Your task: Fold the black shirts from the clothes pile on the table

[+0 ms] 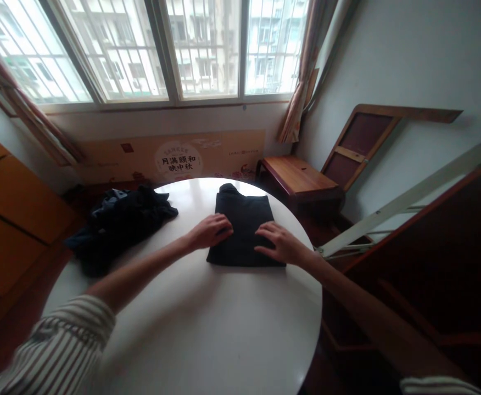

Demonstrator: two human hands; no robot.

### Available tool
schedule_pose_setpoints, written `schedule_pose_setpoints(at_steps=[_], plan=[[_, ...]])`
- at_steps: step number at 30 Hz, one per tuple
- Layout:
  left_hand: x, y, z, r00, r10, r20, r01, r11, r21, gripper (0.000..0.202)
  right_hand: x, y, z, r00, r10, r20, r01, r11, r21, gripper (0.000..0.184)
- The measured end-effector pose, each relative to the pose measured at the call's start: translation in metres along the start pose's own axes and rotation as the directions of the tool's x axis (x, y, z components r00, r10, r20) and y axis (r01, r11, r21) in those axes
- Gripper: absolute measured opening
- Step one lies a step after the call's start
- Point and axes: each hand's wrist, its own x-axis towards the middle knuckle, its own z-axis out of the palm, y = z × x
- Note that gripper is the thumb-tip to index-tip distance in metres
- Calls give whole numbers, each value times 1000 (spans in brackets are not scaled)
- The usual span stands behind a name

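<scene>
A black garment (pixel 246 241), folded into a rough rectangle with a collar-like bump at its far edge, lies flat on the white round table (pixel 232 323). My left hand (pixel 212 230) rests over its left edge, fingers bent slightly and reaching onto the cloth. Over the right side is my right hand (pixel 279 242), its fingers apart and pointing inward. Neither hand visibly grips the fabric. To the left, a crumpled pile of dark clothes (pixel 121 225) sits at the table's edge.
Beyond the table on the right stands a wooden stool (pixel 300 175), with a wooden panel (pixel 359 142) leaning on the wall. A pale metal bar (pixel 413 192) slants along the right. Orange-brown cabinets (pixel 18 203) stand at left; a barred window (pixel 174 49) is ahead.
</scene>
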Motion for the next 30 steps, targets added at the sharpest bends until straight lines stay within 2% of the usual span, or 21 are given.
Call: schedule_pose_setpoints(at_steps=[2,5,8,13,18,22,26,30], plan=[[-36,26,-2,968,198,158,-206,978,42,27,-30,-23,0,992,-84,94,89,995,-51,45],[-75,40,1,939,272,208,-309,935,172,33,-60,-39,5,997,-35,72,45,987,-155,39],[-89,38,7,950,253,182,-300,900,318,36,-68,-41,14,999,43,9,-41,986,-160,40],[-82,36,16,976,157,153,-208,882,424,36,-57,-39,17,985,169,-20,-170,985,-42,50],[-81,38,17,990,85,115,-126,903,410,33,-46,-45,4,990,141,-25,-141,990,13,66],[-89,47,10,996,62,56,-79,923,377,34,-55,-54,-5,997,71,-25,-73,994,-77,51],[-114,82,3,995,75,61,-92,923,375,36,-81,-73,-14,997,-70,15,71,988,-135,40],[-151,136,-7,988,148,33,-150,924,351,35,-113,-105,-33,981,-189,36,190,982,-18,35]])
